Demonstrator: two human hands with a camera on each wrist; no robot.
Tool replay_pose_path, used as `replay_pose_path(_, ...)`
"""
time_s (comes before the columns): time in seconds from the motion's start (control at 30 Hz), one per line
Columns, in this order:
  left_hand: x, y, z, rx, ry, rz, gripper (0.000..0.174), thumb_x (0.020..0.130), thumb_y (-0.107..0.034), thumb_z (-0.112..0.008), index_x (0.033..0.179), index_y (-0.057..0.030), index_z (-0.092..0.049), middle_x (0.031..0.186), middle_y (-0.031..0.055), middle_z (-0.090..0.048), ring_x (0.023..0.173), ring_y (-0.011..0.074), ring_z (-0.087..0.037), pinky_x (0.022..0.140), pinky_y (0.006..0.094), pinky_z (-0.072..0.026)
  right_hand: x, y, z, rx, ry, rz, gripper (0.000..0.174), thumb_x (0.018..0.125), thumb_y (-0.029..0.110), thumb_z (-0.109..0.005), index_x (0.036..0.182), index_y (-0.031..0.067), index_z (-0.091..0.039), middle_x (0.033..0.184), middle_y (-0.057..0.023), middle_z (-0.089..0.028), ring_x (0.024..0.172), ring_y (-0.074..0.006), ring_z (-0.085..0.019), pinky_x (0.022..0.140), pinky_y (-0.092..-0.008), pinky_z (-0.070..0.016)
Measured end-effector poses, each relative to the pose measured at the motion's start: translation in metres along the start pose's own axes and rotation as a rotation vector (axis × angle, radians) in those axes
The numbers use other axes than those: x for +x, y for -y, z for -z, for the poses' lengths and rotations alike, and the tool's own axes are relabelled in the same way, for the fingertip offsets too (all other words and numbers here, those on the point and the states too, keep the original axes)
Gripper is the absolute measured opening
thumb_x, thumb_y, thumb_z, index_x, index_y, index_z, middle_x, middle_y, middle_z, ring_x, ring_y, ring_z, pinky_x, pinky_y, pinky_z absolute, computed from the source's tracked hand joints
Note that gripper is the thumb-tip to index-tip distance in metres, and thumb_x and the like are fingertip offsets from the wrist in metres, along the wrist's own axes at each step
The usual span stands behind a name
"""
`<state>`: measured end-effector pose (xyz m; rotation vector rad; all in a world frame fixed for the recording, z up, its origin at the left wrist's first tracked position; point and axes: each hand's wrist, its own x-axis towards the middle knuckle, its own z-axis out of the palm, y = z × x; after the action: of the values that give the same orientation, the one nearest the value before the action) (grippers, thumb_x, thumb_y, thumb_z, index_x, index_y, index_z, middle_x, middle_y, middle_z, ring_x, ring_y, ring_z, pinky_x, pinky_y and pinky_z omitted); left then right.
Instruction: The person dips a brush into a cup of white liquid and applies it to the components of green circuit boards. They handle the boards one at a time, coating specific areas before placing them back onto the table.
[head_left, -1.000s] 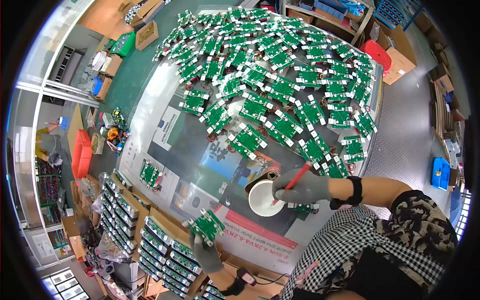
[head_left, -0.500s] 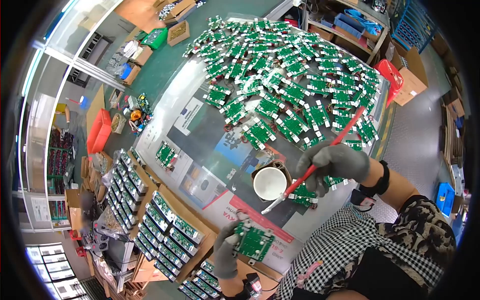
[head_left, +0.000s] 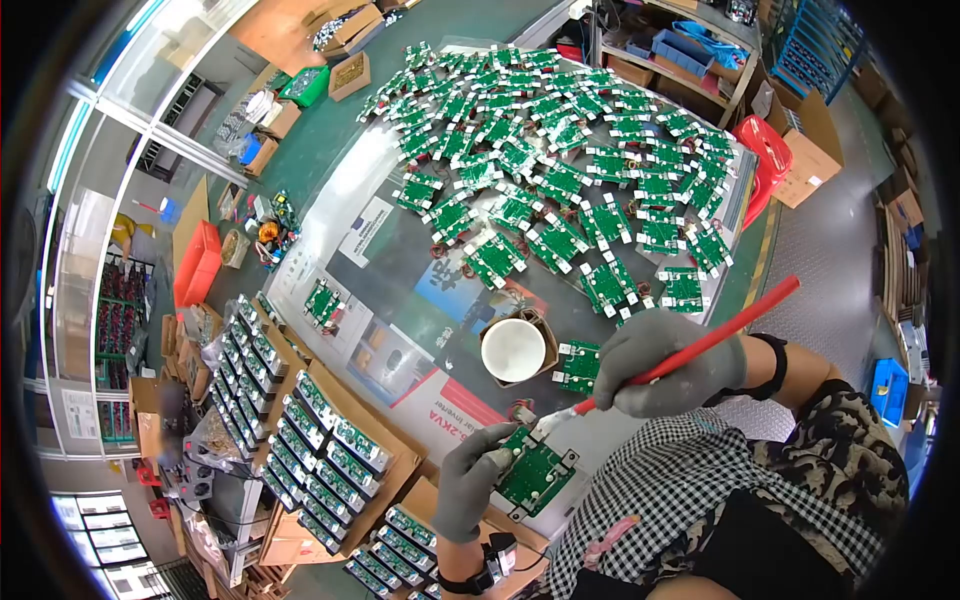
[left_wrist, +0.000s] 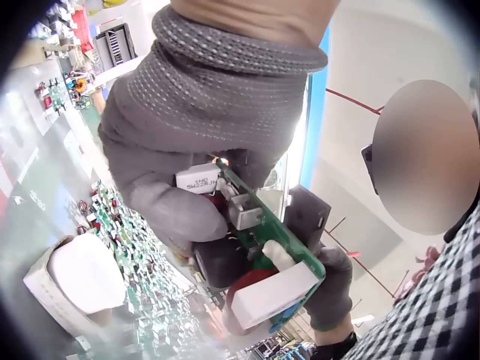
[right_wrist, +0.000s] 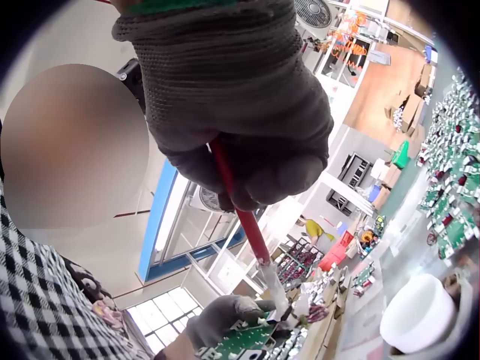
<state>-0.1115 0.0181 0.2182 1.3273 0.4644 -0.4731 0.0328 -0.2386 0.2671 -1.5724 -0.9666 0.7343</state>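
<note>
My gloved left hand [head_left: 470, 484] grips one end of a green circuit board [head_left: 535, 474], its flat side facing up. In the left wrist view, white, black and red parts stand on the board's other side [left_wrist: 274, 296]. My right hand [head_left: 672, 364] holds a red-handled brush [head_left: 715, 343], whose pale tip meets the board's edge near the left fingers. The right wrist view shows the brush tip [right_wrist: 274, 291] at the board [right_wrist: 244, 342] beside the left hand [right_wrist: 223, 321]. A white bowl [head_left: 513, 351] sits in a brown box just beyond.
Many green boards [head_left: 520, 155] cover the table's far part; one lies right of the bowl [head_left: 577, 367], another at the left [head_left: 322, 303]. Boxes of upright boards [head_left: 325, 465] stand at the near left. A red stool [head_left: 764, 165] is at the far right.
The left hand has brought its board up and rightward to the brush. The right hand has moved from the bowl toward the person, with the brush tip now on the board.
</note>
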Motion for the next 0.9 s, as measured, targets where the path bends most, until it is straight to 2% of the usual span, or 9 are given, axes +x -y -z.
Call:
replay_pose_path(0.13,-0.002,0.0,-0.001,-0.011,-0.001,0.037,0.038,0.082,-0.008,-0.051,0.117,0.005,-0.057,0.094,0.0056,-0.062,0.081,0.0092,-0.056,0.072,0.0212,-0.0441,-0.005,0.008,0.003,0.035,0.0,-0.033,0.014,0.076,0.007,-0.054,0.082,0.001,-0.065,0.069,-0.0098,-0.061,0.061,-0.0195,-0.059,0.058,-0.0325,-0.0464)
replay_pose_path(0.2,-0.002,-0.003,-0.005,0.038,-0.003,0.038,0.039,0.079,-0.009,-0.051,0.115,0.0065,-0.057,0.097,0.0084,-0.064,0.085,0.0131,-0.06,0.078,0.0248,-0.0464,-0.004,0.007,-0.002,0.083,0.01,0.059,0.012,0.072,0.004,-0.058,0.08,-0.0012,-0.065,0.068,-0.0116,-0.061,0.057,-0.0224,-0.059,0.052,-0.0324,-0.0449)
replay_pose_path(0.33,0.0,-0.005,-0.009,0.088,0.015,0.045,0.039,0.079,-0.009,-0.051,0.115,0.0059,-0.057,0.098,0.0088,-0.064,0.087,0.0133,-0.06,0.079,0.0254,-0.0464,-0.002,0.003,-0.004,0.064,0.012,0.065,0.012,0.072,0.004,-0.058,0.08,-0.0013,-0.066,0.069,-0.012,-0.062,0.057,-0.0224,-0.059,0.052,-0.0324,-0.0447)
replay_pose_path(0.43,0.0,-0.002,-0.007,0.071,0.03,0.042,0.039,0.079,-0.009,-0.052,0.115,0.006,-0.057,0.097,0.0088,-0.064,0.087,0.0133,-0.06,0.079,0.0257,-0.0465,-0.003,0.002,0.001,0.053,0.038,0.008,0.014,0.076,0.008,-0.055,0.081,-0.0009,-0.064,0.068,-0.0097,-0.061,0.06,-0.019,-0.058,0.057,-0.0309,-0.0461)
replay_pose_path(0.5,0.001,0.003,-0.003,0.051,-0.004,0.008,0.038,0.08,-0.007,-0.051,0.116,0.005,-0.058,0.091,0.0056,-0.062,0.077,0.009,-0.056,0.07,0.0204,-0.0438,-0.006,0.004,0.004,0.034,0.02,-0.071,0.013,0.075,0.007,-0.055,0.08,-0.001,-0.064,0.069,-0.0102,-0.061,0.061,-0.0196,-0.059,0.058,-0.0308,-0.0465)
replay_pose_path(0.63,0.001,0.001,0.003,-0.016,-0.019,0.001,0.038,0.08,-0.007,-0.05,0.115,0.0063,-0.057,0.094,0.0078,-0.063,0.08,0.0109,-0.058,0.073,0.0218,-0.0457,-0.011,0.004,0.002,0.05,0.028,-0.028,0.013,0.076,0.007,-0.055,0.081,-0.0016,-0.064,0.071,-0.0113,-0.062,0.062,-0.0206,-0.06,0.059,-0.0312,-0.047)
replay_pose_path(0.7,0.001,-0.002,0.003,-0.024,-0.053,0.016,0.039,0.08,-0.007,-0.049,0.116,0.0076,-0.056,0.097,0.0095,-0.064,0.083,0.012,-0.06,0.075,0.023,-0.0469,-0.011,0.004,-0.003,0.152,0.106,0.054,0.013,0.076,0.007,-0.056,0.081,-0.0025,-0.064,0.072,-0.0127,-0.063,0.064,-0.0217,-0.061,0.06,-0.0319,-0.0477)
replay_pose_path(0.9,0.002,-0.003,0.003,-0.044,-0.021,0.027,0.039,0.081,-0.007,-0.048,0.116,0.0081,-0.055,0.098,0.0101,-0.064,0.085,0.0127,-0.06,0.078,0.0238,-0.0467,-0.009,-0.006,-0.01,0.15,0.113,0.038,0.013,0.076,0.007,-0.056,0.081,-0.0034,-0.063,0.073,-0.014,-0.063,0.065,-0.0226,-0.061,0.06,-0.0325,-0.0479)
